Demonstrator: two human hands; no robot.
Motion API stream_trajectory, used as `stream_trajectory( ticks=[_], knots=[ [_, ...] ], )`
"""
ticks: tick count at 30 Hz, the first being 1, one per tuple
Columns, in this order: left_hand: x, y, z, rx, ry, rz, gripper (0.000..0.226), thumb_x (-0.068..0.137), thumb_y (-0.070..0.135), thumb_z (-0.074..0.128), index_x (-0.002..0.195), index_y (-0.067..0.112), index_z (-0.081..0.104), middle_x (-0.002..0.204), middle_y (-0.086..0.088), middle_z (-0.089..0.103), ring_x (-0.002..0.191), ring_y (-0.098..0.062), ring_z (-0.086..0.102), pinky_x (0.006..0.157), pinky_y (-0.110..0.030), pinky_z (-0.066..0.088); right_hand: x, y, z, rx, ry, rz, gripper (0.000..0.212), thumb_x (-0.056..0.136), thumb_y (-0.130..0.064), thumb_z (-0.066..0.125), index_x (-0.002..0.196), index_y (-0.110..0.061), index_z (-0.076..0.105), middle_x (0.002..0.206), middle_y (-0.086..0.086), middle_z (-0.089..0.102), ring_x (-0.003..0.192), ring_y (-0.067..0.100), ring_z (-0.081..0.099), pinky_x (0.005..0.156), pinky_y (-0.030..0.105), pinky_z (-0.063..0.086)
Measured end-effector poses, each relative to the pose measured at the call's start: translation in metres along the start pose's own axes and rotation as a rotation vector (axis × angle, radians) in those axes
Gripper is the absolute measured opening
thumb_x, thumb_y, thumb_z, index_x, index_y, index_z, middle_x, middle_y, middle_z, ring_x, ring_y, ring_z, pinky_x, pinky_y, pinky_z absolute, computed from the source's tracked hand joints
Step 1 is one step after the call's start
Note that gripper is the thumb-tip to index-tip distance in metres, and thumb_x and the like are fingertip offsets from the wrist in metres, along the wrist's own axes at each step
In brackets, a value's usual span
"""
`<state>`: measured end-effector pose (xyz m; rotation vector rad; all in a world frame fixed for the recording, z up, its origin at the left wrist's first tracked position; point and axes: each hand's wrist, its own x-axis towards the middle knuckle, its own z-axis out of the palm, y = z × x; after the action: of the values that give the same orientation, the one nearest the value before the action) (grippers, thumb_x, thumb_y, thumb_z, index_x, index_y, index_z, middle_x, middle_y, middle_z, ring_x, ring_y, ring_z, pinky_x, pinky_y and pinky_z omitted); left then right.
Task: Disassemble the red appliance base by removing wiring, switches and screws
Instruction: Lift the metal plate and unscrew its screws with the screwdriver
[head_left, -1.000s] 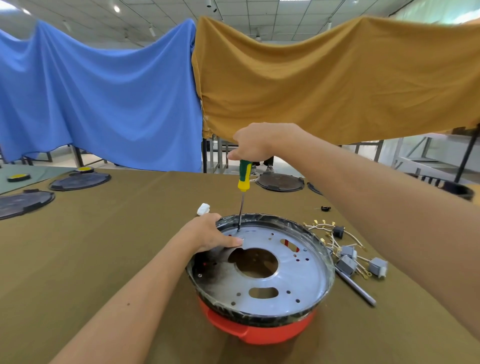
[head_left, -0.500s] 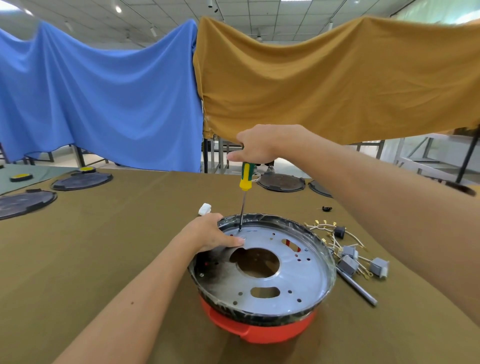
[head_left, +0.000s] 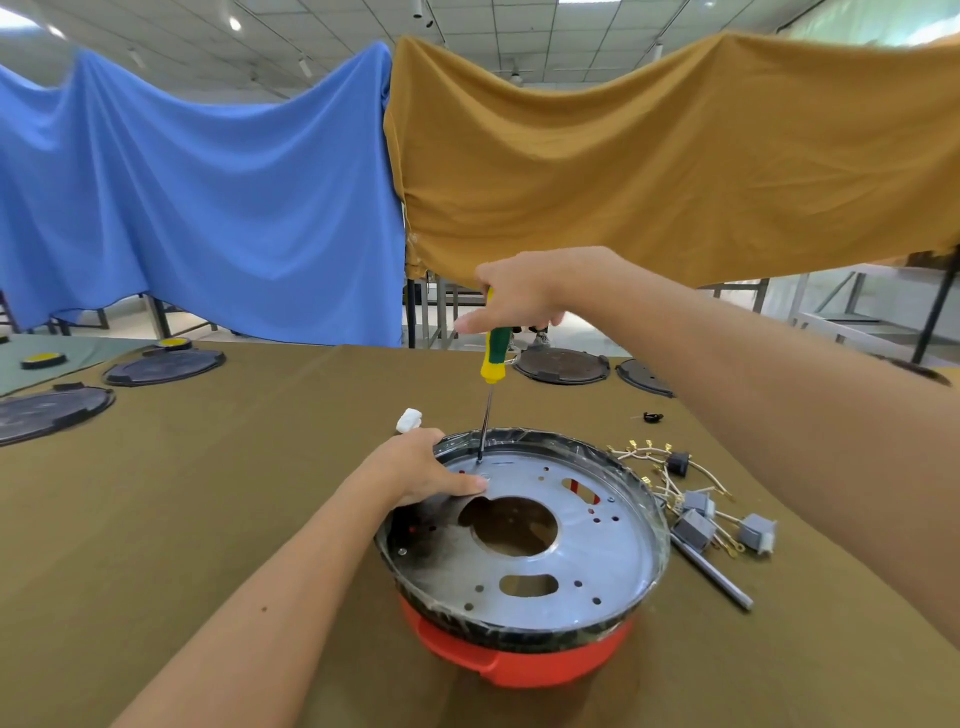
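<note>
The red appliance base sits on the olive table, topped by a round silver metal plate with several holes and a black rim. My left hand rests on the plate's far-left edge, fingers curled over the rim. My right hand grips the top of a green-and-yellow screwdriver. The screwdriver stands nearly upright, its tip on a screw at the plate's far edge, just beyond my left fingers.
Right of the base lie loose wires with yellow terminals, grey switches and a grey metal rod. A small white part and a tiny black piece lie behind. Dark round covers sit at the back and left.
My right hand has turned a little on the screwdriver handle, with a finger now sticking out to the left. The left hand and the base stay put.
</note>
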<state>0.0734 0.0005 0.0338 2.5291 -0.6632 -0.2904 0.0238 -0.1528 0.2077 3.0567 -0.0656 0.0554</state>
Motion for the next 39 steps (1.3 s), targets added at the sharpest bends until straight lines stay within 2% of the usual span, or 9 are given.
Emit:
stream_trajectory(
  ticks=[3,9,12,19,23,27,30,35,39],
  knots=[
    [0.001,0.000,0.000,0.013,-0.006,-0.001,0.106,0.072,0.065,0.073,0.153,0.014,0.026,0.155,-0.005,0.037,0.138,-0.026,0.040,0.110,-0.037,0.034,0.004,0.003,0.004,-0.173,0.112,0.025,0.056,0.099,-0.064,0.036,0.104,-0.012,0.056,0.084,0.003,0.054,0.070,0.016,0.050,0.055,0.032,0.032],
    [0.001,-0.002,0.001,0.003,-0.004,-0.001,0.108,0.072,0.065,0.073,0.154,0.014,0.025,0.157,-0.005,0.034,0.141,-0.027,0.036,0.111,-0.038,0.032,-0.002,0.005,-0.007,0.238,-0.045,-0.170,0.009,0.095,-0.012,0.060,0.100,-0.016,0.054,0.095,-0.001,0.051,0.074,0.016,0.052,0.058,0.023,0.042],
    [0.001,-0.002,0.000,0.001,0.000,0.004,0.109,0.072,0.065,0.073,0.154,0.013,0.025,0.158,-0.005,0.033,0.141,-0.027,0.036,0.111,-0.038,0.033,-0.004,0.000,-0.006,0.346,-0.064,-0.210,0.026,0.082,0.011,0.058,0.094,-0.012,0.057,0.089,0.001,0.051,0.075,0.019,0.050,0.056,0.022,0.042],
    [0.002,-0.001,0.001,-0.010,-0.003,-0.002,0.108,0.072,0.064,0.073,0.154,0.013,0.024,0.157,-0.005,0.033,0.141,-0.027,0.036,0.110,-0.037,0.033,-0.004,-0.006,0.002,-0.109,0.052,0.039,0.055,0.094,-0.067,0.043,0.109,-0.015,0.050,0.086,0.003,0.055,0.074,0.020,0.056,0.061,0.033,0.041],
    [0.001,-0.001,0.000,-0.011,0.000,0.000,0.108,0.073,0.064,0.073,0.154,0.013,0.024,0.158,-0.005,0.033,0.141,-0.027,0.036,0.110,-0.037,0.033,0.001,-0.006,0.003,-0.151,0.104,-0.012,0.043,0.103,-0.051,0.039,0.106,-0.010,0.054,0.082,0.002,0.051,0.072,0.020,0.049,0.057,0.031,0.032],
    [0.000,-0.001,0.001,0.001,0.003,0.017,0.108,0.074,0.063,0.073,0.154,0.012,0.024,0.158,-0.006,0.033,0.141,-0.027,0.036,0.110,-0.037,0.033,-0.005,-0.002,-0.009,0.286,-0.081,-0.155,0.008,0.095,-0.012,0.060,0.100,-0.013,0.055,0.094,0.002,0.053,0.079,0.018,0.052,0.060,0.025,0.048],
    [0.001,-0.002,0.001,-0.006,0.003,0.019,0.108,0.073,0.063,0.074,0.154,0.011,0.024,0.158,-0.006,0.032,0.142,-0.027,0.035,0.111,-0.036,0.032,-0.009,-0.009,-0.009,0.403,-0.109,-0.191,0.025,0.079,0.009,0.060,0.088,-0.015,0.058,0.088,0.001,0.054,0.076,0.016,0.054,0.060,0.024,0.048],
    [0.002,-0.003,0.001,-0.054,-0.004,0.014,0.109,0.072,0.061,0.076,0.154,0.011,0.024,0.158,-0.006,0.031,0.142,-0.026,0.035,0.112,-0.037,0.031,-0.006,-0.022,-0.008,0.262,-0.091,-0.046,0.042,0.092,-0.051,0.062,0.112,-0.017,0.051,0.097,0.004,0.061,0.080,0.020,0.065,0.066,0.034,0.058],
    [0.002,-0.004,0.001,-0.033,-0.004,0.011,0.109,0.072,0.063,0.074,0.154,0.013,0.024,0.158,-0.006,0.033,0.141,-0.027,0.036,0.112,-0.038,0.032,0.000,-0.022,-0.003,-0.188,0.120,0.039,0.053,0.100,-0.060,0.039,0.081,-0.013,0.051,0.076,0.001,0.051,0.063,0.016,0.049,0.057,0.031,0.036]
  ],
)
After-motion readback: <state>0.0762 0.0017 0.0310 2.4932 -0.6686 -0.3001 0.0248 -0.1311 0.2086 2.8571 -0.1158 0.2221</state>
